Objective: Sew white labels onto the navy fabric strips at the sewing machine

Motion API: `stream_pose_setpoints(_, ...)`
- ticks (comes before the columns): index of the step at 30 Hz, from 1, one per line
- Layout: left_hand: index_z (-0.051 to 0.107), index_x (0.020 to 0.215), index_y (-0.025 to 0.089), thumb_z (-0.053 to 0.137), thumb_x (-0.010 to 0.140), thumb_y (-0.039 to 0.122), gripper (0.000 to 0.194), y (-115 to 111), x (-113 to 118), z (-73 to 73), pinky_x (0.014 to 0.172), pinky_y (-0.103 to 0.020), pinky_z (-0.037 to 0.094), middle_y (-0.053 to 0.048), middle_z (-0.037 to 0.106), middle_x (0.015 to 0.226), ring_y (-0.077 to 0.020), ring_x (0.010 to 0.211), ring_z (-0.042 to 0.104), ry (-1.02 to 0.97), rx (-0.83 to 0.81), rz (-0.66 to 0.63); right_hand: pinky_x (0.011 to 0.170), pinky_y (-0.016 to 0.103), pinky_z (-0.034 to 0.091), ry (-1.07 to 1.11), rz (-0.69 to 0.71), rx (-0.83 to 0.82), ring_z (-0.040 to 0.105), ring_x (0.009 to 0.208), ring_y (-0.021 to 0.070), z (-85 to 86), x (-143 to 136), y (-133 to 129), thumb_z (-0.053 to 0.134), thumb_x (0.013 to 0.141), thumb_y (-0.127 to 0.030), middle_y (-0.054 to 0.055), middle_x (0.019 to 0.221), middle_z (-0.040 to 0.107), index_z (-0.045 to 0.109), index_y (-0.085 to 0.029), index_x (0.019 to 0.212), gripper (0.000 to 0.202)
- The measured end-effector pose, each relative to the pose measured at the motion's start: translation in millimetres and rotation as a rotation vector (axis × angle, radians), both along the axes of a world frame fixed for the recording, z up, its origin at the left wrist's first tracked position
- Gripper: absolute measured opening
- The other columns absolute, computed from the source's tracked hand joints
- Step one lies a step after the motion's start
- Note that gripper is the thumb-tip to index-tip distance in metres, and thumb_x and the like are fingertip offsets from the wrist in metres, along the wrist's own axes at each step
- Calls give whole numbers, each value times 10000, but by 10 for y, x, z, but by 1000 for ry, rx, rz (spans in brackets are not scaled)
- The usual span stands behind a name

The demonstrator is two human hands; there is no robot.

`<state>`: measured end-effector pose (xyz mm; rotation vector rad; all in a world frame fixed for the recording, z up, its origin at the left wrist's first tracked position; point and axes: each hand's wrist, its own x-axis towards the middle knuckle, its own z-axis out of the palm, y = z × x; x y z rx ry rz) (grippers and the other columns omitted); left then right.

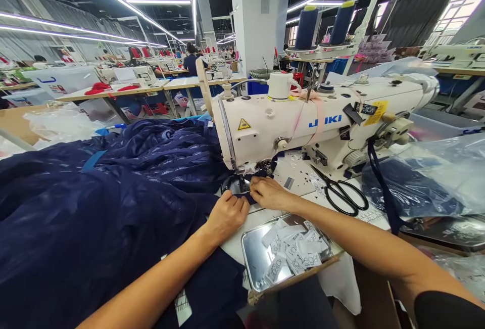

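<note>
Just in front of the needle area of a white sewing machine (257,127), both of my hands are closed on navy fabric (166,187). My left hand (229,215) has its fingers curled over the fabric's edge. Close beside it, my right hand (268,192) pinches the same strip near the presser foot (242,183). The fingertips partly hide the strip between them. A large heap of the navy cloth spreads over the left side of the table, and a piece of it hangs below my left forearm.
A metal tray (252,258) of printed white labels (295,248) sits below my right forearm. Black-handled scissors (343,195) lie right of the machine bed. Farther right is a clear plastic bag (424,177) with dark cloth. Navy thread cones (306,28) stand behind the machine.
</note>
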<state>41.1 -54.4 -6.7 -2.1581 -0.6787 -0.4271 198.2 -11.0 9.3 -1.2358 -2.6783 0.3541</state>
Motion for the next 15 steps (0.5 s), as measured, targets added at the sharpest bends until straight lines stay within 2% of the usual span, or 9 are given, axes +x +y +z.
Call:
stream_pose_setpoints(9,593,706,60,321,804,0,294,12,48,-2,523,-296,330,-31,525,493,-147,451,476,70,-53,15,672,266,338,47,17,40,547,759,147,-30,0,16,441,834,-139,60,874,597,609,-118,744,192)
stream_pose_setpoints(12,592,697,57,333,791,-7,282,9,52,14,521,-296,328,-34,529,493,-151,450,481,74,-74,18,663,256,364,133,16,18,542,735,139,-58,39,31,468,832,-157,50,813,587,613,-119,714,190)
stream_pose_setpoints(15,588,682,66,353,783,-7,265,11,47,15,525,-299,326,-34,531,490,-154,450,484,80,-93,26,698,234,397,267,73,-52,543,764,119,-87,113,32,484,834,-151,33,830,587,636,-134,785,161)
